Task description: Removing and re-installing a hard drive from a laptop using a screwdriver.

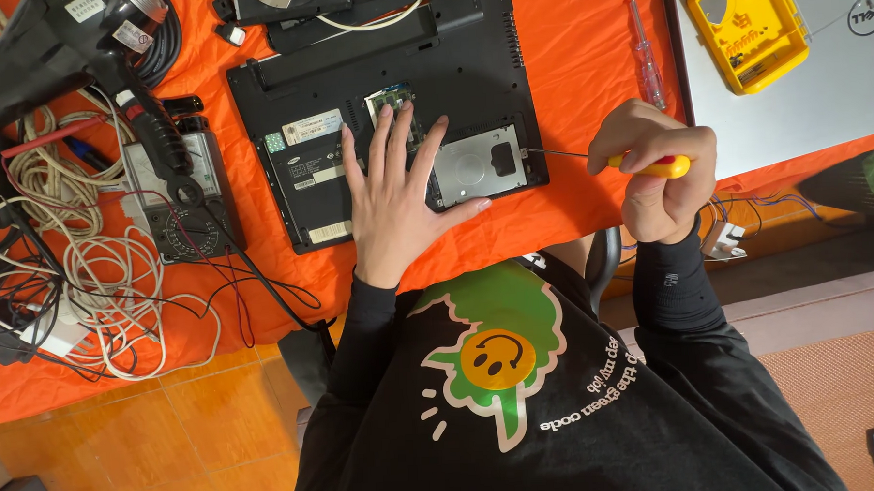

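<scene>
Screwdriver (637, 161) was clenched in the right hand (655, 170) at its yellow handle.
Laptop (384, 112), judged rigid but fragile, was pinned flat by the open left hand (396, 194).

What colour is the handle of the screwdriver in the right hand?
Yellow with a red band; the screwdriver shows in the head view, gripped by the right hand.

a white rectangular label (312, 126) sits on the upturned black laptop's underside, a small green sticker (275, 142) just left of it, two smaller white labels (311, 174) and (329, 232) below. white tags (84, 7) sit on the black tool, top left.
</scene>
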